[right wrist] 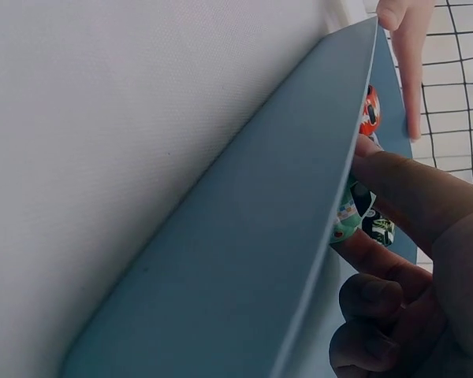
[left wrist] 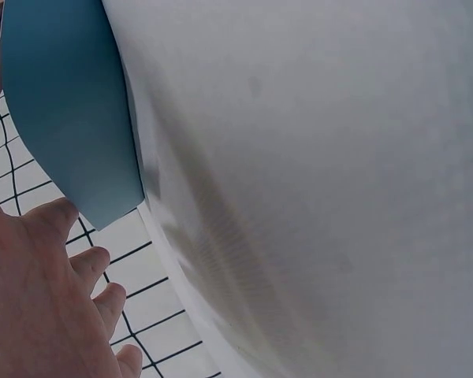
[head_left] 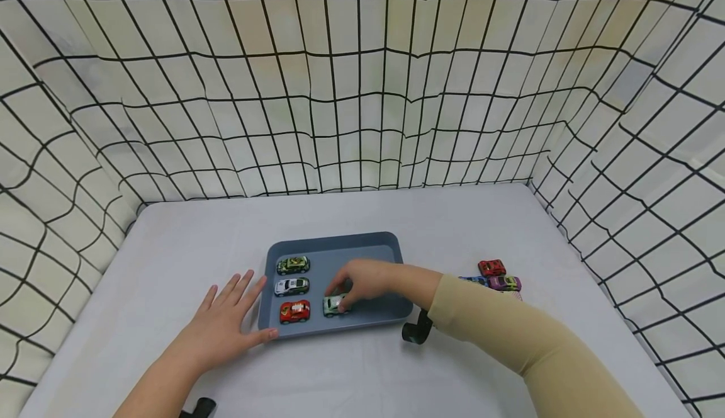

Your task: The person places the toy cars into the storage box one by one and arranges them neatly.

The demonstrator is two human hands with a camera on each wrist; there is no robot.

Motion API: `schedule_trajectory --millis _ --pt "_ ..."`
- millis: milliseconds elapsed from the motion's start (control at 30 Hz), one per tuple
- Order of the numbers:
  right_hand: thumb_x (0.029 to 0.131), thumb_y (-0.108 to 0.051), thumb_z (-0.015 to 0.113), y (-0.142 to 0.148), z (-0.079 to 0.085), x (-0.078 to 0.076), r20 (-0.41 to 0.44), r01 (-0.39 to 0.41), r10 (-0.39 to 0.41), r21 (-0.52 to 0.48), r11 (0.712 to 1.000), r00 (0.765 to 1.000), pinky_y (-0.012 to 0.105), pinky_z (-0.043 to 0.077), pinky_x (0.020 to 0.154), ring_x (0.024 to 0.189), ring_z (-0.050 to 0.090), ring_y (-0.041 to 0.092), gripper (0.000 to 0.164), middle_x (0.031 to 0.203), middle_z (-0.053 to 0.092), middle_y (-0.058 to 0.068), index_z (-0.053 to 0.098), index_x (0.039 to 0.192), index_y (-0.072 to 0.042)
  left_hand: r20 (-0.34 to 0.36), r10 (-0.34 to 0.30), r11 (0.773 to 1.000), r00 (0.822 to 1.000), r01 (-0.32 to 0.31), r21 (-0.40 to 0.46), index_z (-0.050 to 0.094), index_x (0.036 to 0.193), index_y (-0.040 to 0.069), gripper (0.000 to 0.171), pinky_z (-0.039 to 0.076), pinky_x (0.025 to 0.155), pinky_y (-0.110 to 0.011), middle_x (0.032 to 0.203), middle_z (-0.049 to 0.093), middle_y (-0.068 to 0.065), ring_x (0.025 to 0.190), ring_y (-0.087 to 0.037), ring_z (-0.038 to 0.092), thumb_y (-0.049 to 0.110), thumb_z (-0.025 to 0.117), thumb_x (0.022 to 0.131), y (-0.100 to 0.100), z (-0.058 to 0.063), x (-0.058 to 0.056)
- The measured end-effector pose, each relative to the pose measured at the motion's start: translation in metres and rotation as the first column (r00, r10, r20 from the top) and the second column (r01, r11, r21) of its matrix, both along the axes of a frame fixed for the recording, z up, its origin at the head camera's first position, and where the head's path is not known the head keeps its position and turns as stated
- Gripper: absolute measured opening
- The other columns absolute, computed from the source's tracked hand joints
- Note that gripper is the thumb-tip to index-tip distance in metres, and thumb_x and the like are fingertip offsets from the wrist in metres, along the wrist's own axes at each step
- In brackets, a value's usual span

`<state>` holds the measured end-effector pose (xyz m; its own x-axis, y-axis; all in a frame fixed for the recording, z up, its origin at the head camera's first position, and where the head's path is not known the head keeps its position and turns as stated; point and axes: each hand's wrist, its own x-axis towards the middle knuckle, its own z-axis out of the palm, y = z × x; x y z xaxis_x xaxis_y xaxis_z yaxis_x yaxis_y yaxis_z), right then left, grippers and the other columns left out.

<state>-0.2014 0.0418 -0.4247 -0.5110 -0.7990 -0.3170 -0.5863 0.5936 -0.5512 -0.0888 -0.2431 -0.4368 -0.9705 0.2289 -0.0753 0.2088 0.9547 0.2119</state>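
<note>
A blue-grey tray [head_left: 362,251] lies on the white table. My right hand [head_left: 368,279] reaches into it and pinches a pale green toy car [head_left: 330,306] between thumb and fingers, low over the tray floor; the right wrist view shows this car [right wrist: 348,219] partly behind the tray wall. Left of it, a column holds a camouflage-green car [head_left: 292,265], a white car [head_left: 291,286] and a red car [head_left: 295,311]. Fingers spread, my left hand [head_left: 223,327] lies at the tray's left side, its thumb at the near left corner.
On the table right of the tray sits a cluster of toy cars, among them a red one [head_left: 491,267], a purple one [head_left: 505,282] and a blue one [head_left: 473,281], partly behind my right sleeve [head_left: 510,336]. Black-gridded white walls [head_left: 351,116] enclose the table.
</note>
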Motion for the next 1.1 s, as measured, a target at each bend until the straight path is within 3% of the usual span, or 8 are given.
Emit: schedule_trajectory --millis 400,867,1100 --pt "0.085 -0.034 0.079 0.0006 -0.0014 0.0009 -0.010 0.003 -0.003 0.011 1.000 1.000 0.023 0.049 0.088 0.098 0.058 0.003 0.041 0.109 0.066 -0.012 0.071 0.124 -0.026 -0.007 0.000 1.000 1.000 0.000 -0.010 0.035 0.154 0.009 0.110 0.010 0.115 -0.069 0.160 0.025 -0.022 0.146 -0.045 0.018 0.081 0.060 0.074 -0.0003 -0.0017 0.0002" --pt "0.084 -0.038 0.079 0.0045 0.0025 -0.0041 -0.006 0.008 -0.008 -0.019 1.000 1.000 0.023 0.048 0.084 0.098 0.059 0.008 0.045 0.103 0.065 -0.009 0.070 0.127 -0.027 -0.047 -0.007 1.000 0.999 0.008 0.021 0.038 0.153 0.008 0.108 0.012 0.114 -0.069 0.158 0.028 -0.024 0.145 -0.046 0.021 0.079 0.062 0.075 -0.0019 -0.0051 0.0017" --pt "0.085 -0.036 0.079 0.0097 0.0073 -0.0052 -0.003 0.028 -0.028 -0.023 0.999 1.000 0.023 0.048 0.083 0.100 0.059 0.010 0.043 0.100 0.064 -0.011 0.070 0.126 -0.027 -0.021 0.000 1.000 1.000 0.000 0.001 0.036 0.154 0.009 0.110 0.011 0.114 -0.069 0.159 0.027 -0.023 0.145 -0.046 0.020 0.080 0.061 0.074 0.0007 -0.0028 0.0018"
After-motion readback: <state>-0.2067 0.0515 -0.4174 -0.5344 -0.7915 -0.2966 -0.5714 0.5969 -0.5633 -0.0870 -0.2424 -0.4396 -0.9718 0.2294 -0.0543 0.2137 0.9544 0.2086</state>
